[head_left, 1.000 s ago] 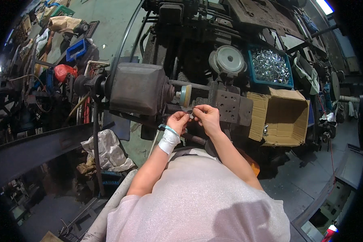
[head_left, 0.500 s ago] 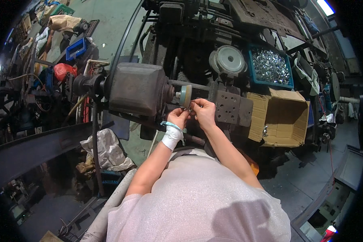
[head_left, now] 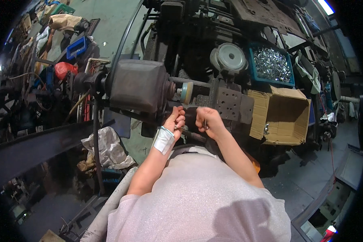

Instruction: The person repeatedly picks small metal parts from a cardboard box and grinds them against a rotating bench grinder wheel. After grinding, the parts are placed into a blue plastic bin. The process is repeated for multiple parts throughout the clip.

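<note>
My left hand (head_left: pixel 175 120), with a white wrap at the wrist, is closed with its palm side up. Small shiny metal parts (head_left: pixel 176 127) show at its curled fingers. To its right, my right hand (head_left: pixel 210 122) has its fingers curled in and is slightly blurred; a dark bit shows between them, too small to name. The hands are apart. Just beyond them is a wheel (head_left: pixel 186 92) with a pale yellow rim and greenish side, mounted on the spindle of a dark machine housing (head_left: pixel 137 86). Neither hand touches the wheel.
Right of the wheel stands a dark metal block with holes (head_left: pixel 228 104), and behind it a round pale disc (head_left: pixel 231 57). A teal crate (head_left: pixel 273 82) of small shiny metal parts lies farther right. Nearer is an open cardboard box (head_left: pixel 286 121) with a few parts inside.
Both hands have drawn back from the wheel toward my body and moved apart. My left hand has turned its palm up; the right has curled into a fist.
</note>
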{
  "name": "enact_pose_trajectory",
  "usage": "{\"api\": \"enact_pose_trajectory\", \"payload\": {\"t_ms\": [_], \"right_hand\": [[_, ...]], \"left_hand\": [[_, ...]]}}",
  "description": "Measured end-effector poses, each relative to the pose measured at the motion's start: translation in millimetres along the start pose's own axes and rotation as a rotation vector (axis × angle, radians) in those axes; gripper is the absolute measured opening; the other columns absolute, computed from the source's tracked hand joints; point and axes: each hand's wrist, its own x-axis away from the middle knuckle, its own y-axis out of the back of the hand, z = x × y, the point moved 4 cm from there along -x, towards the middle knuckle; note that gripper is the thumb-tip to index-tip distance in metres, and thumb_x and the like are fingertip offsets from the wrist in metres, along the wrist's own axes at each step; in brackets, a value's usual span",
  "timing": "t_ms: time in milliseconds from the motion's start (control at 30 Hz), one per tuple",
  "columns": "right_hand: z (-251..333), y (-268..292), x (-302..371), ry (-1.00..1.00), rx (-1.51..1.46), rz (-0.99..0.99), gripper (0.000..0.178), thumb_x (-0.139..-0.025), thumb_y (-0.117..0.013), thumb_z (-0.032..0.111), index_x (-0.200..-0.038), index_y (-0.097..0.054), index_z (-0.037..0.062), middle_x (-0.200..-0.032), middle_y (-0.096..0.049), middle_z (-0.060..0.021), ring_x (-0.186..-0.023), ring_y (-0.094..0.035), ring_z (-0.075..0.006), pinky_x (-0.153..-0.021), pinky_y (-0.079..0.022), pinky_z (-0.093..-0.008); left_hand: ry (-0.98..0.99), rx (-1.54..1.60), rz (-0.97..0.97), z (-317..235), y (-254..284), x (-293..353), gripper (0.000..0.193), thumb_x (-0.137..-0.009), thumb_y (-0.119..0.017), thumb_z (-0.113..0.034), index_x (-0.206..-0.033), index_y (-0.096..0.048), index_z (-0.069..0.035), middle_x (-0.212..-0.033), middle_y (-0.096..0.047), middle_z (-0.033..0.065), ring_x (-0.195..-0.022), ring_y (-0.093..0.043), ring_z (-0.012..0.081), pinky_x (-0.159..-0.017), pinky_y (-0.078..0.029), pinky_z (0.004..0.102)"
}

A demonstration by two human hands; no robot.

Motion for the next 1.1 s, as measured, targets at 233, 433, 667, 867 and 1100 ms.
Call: {"api": "enact_pose_trajectory", "payload": {"t_ms": [233,433,667,867,1100], "right_hand": [[-31.3,-25.7,15.1,-0.044,0.259,-0.025,0.014,-0.076,-0.063,0.013,-0.078,-0.06,-0.0004,-0.061,-0.055,-0.0015,-0.046,-0.046,-0.0047,-0.035,-0.029,-0.0176],[-20.8,-17.0,12.7,0.081,0.259,-0.126,0.013,-0.075,-0.064,0.009,-0.082,-0.061,-0.0018,-0.067,-0.059,-0.0054,-0.05,-0.049,-0.0052,-0.04,-0.035,-0.016],[12.4,-19.7,14.1,0.535,0.698,-0.097,0.012,-0.075,-0.063,0.009,-0.08,-0.063,-0.0014,-0.063,-0.059,-0.0024,-0.052,-0.05,-0.0048,-0.047,-0.041,-0.02],[0.0,-12.8,1.1,0.338,0.422,-0.18,0.014,-0.075,-0.061,0.009,-0.083,-0.062,-0.0027,-0.061,-0.059,-0.0039,-0.052,-0.051,-0.0058,-0.047,-0.041,-0.0217],[5.2,-6.3,-23.0,0.424,0.49,-0.295,0.014,-0.076,-0.06,0.008,-0.081,-0.062,-0.0049,-0.063,-0.059,-0.0047,-0.05,-0.051,-0.0069,-0.045,-0.04,-0.0196]], "left_hand": [[-0.213,0.029,-0.07,-3.1,8.2,0.0,0.024,-0.081,-0.059,-0.02,-0.096,-0.051,-0.002,-0.074,-0.05,0.0027,-0.054,-0.038,0.0063,-0.039,-0.03,0.0163],[-0.42,-0.267,-0.229,-8.3,4.2,22.5,0.026,-0.081,-0.06,-0.021,-0.097,-0.055,-0.002,-0.091,-0.059,0.0057,-0.074,-0.055,0.0095,-0.056,-0.044,0.0202],[-0.299,-0.983,-0.025,-7.2,-0.4,29.1,0.022,-0.082,-0.056,-0.011,-0.102,-0.056,0.0,-0.077,-0.059,0.0012,-0.062,-0.053,0.007,-0.054,-0.044,0.0199],[-0.339,-0.958,-0.022,-5.6,-9.6,20.5,0.019,-0.081,-0.056,-0.01,-0.097,-0.058,0.0,-0.075,-0.06,0.0019,-0.062,-0.054,0.0074,-0.054,-0.044,0.0206],[-0.286,-0.965,-0.097,-3.4,-9.0,-6.5,0.012,-0.081,-0.056,-0.011,-0.085,-0.058,0.0,-0.072,-0.06,0.0026,-0.057,-0.054,0.0078,-0.05,-0.044,0.021]]}}
